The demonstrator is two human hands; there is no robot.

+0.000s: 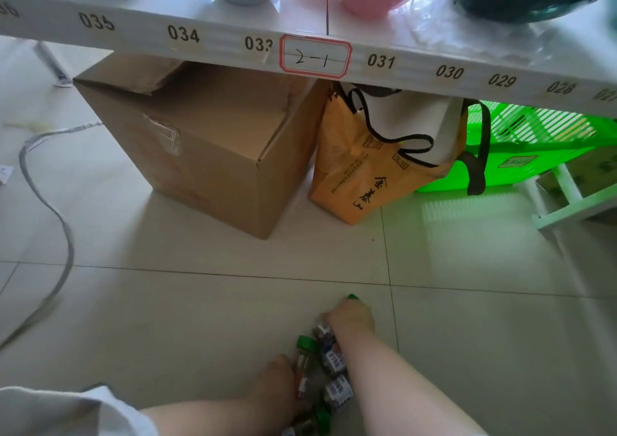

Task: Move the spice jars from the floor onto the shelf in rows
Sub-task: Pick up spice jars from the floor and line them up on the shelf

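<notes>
Several small glass spice jars (329, 369) with green caps and white labels lie clustered on the tiled floor at the bottom centre. My left hand (278, 384) rests against the left side of a green-capped jar (305, 357), fingers curled on it. My right hand (350, 317) reaches over the far end of the cluster and closes on a labelled jar (323, 331); its fingertips are hidden beneath the hand. The white shelf (213, 40), with number labels along its front edge, spans the top of the view.
Under the shelf stand a cardboard box (207, 148), an orange bag (370, 172) and a green plastic crate (534, 148). Bowls and plastic-wrapped items sit on the shelf. A grey cable (50, 222) snakes across the floor at left.
</notes>
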